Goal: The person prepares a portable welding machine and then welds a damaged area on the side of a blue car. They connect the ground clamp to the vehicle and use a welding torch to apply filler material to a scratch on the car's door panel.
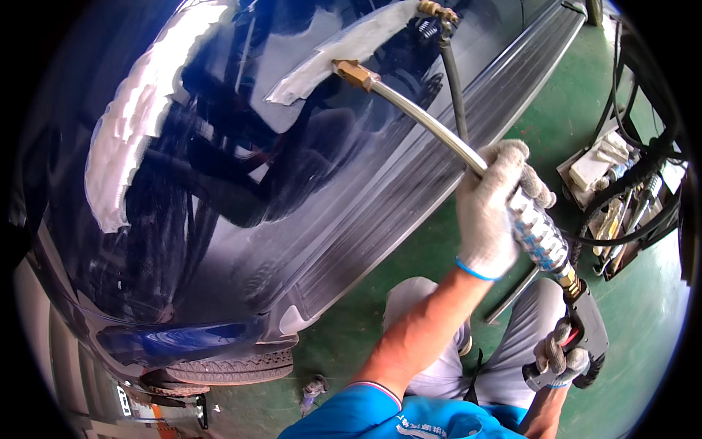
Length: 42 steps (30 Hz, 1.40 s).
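Both my hands wear pale knit gloves and hold one long pistol-grip tool with a silvery rod (431, 126). My left hand (493, 208) is closed around the rod, just ahead of the tool's ribbed metal section. Lower right, my right hand (561, 357) wraps the black grip (589, 325), fingers near a red trigger. The rod's brass-coloured tip (356, 74) meets a bare, light strip (314, 69) on the dark blue car panel (292, 161); whether it presses there I cannot tell. At the strip's upper end sits a brass fitting (439, 10) with a dark cable (453, 80).
A second bare strip (131, 124) runs down the panel's left. Below the panel lie a ribbed grey sill (409, 219) and a tire (230, 368). Right, a box of tools (618, 179) stands under looping black cables (651, 154). A metal bar (512, 296) is beside my legs.
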Each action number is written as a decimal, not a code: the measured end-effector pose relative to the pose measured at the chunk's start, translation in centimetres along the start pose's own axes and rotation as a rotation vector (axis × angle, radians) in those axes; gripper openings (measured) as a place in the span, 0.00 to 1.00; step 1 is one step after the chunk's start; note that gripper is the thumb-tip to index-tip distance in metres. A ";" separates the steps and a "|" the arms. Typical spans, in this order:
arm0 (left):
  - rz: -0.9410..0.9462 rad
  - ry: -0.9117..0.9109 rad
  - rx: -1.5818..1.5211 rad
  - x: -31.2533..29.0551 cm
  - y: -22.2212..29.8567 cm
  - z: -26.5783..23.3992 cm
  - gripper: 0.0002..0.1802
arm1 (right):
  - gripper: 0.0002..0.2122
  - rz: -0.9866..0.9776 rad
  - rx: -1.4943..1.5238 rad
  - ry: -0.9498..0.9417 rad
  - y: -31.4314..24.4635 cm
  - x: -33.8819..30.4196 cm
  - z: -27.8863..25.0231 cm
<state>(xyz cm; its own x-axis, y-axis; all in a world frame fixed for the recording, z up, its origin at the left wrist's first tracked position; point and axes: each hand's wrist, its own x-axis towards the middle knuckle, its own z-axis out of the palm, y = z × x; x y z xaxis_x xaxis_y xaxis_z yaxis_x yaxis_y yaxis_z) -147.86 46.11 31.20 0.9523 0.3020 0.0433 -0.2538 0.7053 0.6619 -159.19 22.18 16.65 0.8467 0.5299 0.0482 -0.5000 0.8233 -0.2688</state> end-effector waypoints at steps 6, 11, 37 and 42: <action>0.019 0.095 0.054 -1.9 -2.3 0.2 0.19 | 0.20 0.014 0.044 -0.022 -0.9 0.0 -0.4; 0.157 0.205 0.078 -0.3 1.2 0.5 0.28 | 0.21 0.013 0.039 -0.024 -1.3 0.0 -0.3; -0.004 0.202 -0.059 -0.2 3.4 1.5 0.24 | 0.20 0.040 0.035 -0.008 0.2 0.5 0.9; 0.025 0.188 -0.082 -0.1 3.6 1.3 0.23 | 0.19 0.036 0.016 0.004 0.0 0.7 0.1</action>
<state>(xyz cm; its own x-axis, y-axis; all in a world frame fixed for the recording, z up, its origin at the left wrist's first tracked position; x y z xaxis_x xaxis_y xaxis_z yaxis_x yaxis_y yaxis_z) -148.68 47.76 34.49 0.8990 0.4293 -0.0867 -0.2973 0.7435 0.5990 -158.57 22.56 16.77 0.8291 0.5581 0.0346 -0.5327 0.8071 -0.2547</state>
